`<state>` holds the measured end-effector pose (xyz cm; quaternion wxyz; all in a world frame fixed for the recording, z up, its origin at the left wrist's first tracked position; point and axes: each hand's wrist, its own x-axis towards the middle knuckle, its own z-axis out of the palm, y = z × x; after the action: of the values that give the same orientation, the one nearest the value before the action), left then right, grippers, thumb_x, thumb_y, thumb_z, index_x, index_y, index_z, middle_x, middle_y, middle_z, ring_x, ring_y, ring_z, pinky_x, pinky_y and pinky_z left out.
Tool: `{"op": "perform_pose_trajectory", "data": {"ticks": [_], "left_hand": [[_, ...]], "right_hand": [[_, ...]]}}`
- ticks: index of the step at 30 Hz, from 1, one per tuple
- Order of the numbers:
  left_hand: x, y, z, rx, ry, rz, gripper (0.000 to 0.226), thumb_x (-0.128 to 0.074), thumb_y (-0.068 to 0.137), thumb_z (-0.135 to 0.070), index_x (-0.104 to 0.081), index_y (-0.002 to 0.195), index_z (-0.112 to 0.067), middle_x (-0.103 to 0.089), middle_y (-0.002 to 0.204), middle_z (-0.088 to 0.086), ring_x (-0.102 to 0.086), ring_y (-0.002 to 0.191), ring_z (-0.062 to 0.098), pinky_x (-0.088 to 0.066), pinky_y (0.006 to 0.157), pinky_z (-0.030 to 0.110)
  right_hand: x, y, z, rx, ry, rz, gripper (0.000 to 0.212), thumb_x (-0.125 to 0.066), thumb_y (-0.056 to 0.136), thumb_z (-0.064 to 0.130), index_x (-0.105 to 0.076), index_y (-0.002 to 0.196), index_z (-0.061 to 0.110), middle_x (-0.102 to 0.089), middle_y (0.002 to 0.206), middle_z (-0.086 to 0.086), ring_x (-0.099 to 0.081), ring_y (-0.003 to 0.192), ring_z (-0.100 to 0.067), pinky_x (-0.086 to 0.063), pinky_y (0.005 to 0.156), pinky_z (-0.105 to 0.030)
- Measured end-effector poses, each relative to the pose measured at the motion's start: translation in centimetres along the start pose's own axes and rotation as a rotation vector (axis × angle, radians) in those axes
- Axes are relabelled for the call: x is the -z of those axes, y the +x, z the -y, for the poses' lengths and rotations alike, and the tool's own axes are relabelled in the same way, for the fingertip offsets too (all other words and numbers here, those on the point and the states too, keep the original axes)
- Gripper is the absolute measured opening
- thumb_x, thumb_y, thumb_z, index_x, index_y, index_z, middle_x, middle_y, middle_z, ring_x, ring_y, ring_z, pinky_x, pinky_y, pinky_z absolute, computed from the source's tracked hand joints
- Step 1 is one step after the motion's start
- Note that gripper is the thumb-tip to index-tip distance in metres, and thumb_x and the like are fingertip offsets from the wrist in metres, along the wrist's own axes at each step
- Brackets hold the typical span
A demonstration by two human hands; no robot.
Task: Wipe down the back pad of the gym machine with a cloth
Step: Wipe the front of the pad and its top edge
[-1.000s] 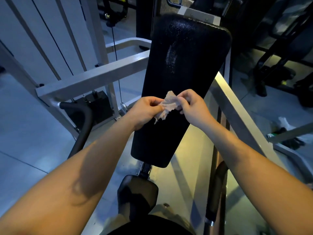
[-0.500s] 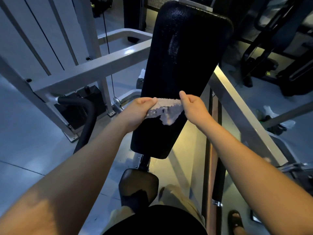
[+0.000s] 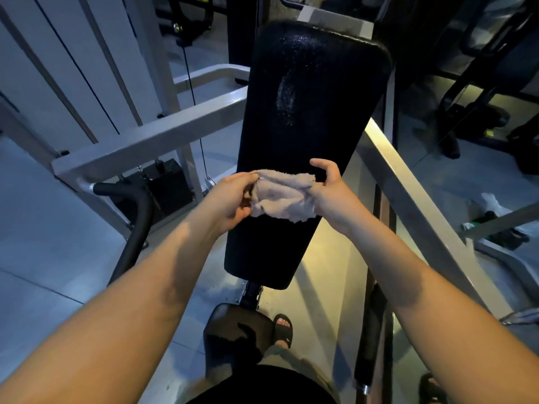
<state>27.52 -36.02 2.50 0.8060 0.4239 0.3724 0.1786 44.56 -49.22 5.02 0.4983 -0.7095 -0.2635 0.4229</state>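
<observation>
While pinching the cloth (image 3: 283, 196) at its left edge with the left hand (image 3: 230, 199) and clasping its right end in the right hand (image 3: 329, 191), held spread before the near half of the back pad (image 3: 306, 68). Soft, light, floppy; better bunched in one palm. Pale smear (image 3: 285, 100) farther up; crossbar (image 3: 151, 144) left, rail (image 3: 408, 185) right, hemming wide strokes

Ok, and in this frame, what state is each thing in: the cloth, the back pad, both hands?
cloth: opened out, held between both hands over the pad's lower part; contact with the pad unclear.
back pad: tilted upright, whitish smear on its upper half, not yet wiped.
left hand: grips the cloth's left end.
right hand: holds the cloth's right end, fingers curled.
</observation>
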Motion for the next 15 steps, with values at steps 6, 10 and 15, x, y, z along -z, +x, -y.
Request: {"op": "perform_pose_trajectory", "data": {"ticks": [6, 10, 15], "left_hand": [[-2.9, 1.2, -0.5, -0.038, 0.220, -0.101, 0.031, -0.054, 0.105, -0.028, -0.044, 0.135, -0.025, -0.062, 0.093, 0.008, -0.060, 0.071, 0.015, -0.052, 0.058, 0.030], [-3.2, 1.1, -0.9, -0.142, 0.925, 0.128, 0.044, -0.080, 0.082, -0.047, -0.061, 0.121, -0.037, -0.066, 0.112, -0.014, -0.063, 0.100, 0.004, -0.051, 0.091, 0.028], [-3.9, 1.4, -1.6, -0.194, 1.084, 0.092, 0.016, -0.068, 0.095, -0.035, -0.078, 0.090, -0.024, -0.069, 0.101, 0.008, -0.065, 0.088, 0.013, -0.056, 0.089, 0.046]], "right_hand": [[1.7, 1.8, -0.6, -0.087, 0.373, 0.118, 0.043, -0.057, 0.099, -0.001, -0.051, 0.127, 0.031, -0.051, 0.135, -0.018, -0.063, 0.108, -0.026, -0.054, 0.072, -0.029], [2.9, 2.5, -1.4, 0.003, 0.135, 0.081, 0.044, -0.057, 0.095, -0.001, -0.055, 0.125, 0.032, -0.054, 0.130, -0.027, -0.061, 0.099, -0.028, -0.048, 0.083, -0.041], [3.9, 1.7, -0.7, 0.145, -0.316, 0.265, 0.025, -0.070, 0.098, 0.030, -0.066, 0.122, 0.025, -0.063, 0.111, 0.007, -0.062, 0.087, 0.007, -0.050, 0.073, -0.012]]}}
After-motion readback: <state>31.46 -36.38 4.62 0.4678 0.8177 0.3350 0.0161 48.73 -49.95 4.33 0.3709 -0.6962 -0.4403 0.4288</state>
